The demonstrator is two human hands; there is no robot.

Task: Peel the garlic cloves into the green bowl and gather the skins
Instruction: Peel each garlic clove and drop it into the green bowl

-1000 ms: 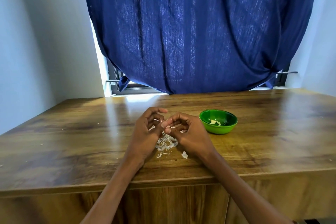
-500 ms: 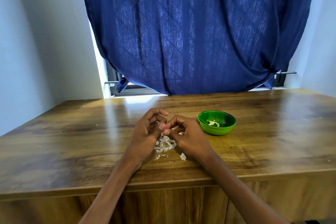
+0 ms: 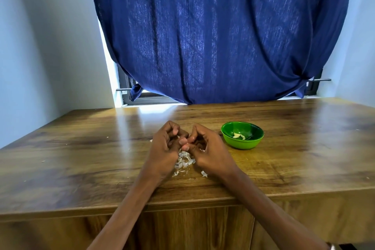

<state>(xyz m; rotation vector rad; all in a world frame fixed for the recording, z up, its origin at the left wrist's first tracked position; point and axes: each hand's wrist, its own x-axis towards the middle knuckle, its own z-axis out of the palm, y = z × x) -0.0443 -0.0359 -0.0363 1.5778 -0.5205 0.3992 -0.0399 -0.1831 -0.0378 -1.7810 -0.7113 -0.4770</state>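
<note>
I'm watching both hands work over the wooden table point(image 3: 81, 158). Left hand point(image 3: 165, 146) & right hand point(image 3: 207, 148) meet fingertip to fingertip, fingers curled, pinching something small betw. them, prob. a garlic clove, too hidden to confirm. Green bowl point(image 3: 242, 142) sits just right of the hands w/ a few peeled cloves point(image 3: 239, 135) in it. Skins point(image 3: 183, 162) lie loose under the hands. My read: peeling partly done, gathering not yet started.

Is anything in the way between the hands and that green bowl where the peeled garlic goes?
Nothing visible. Bare wooden table lies between the right hand and the green bowl just beyond it; the left hand sits on the far side.
</note>
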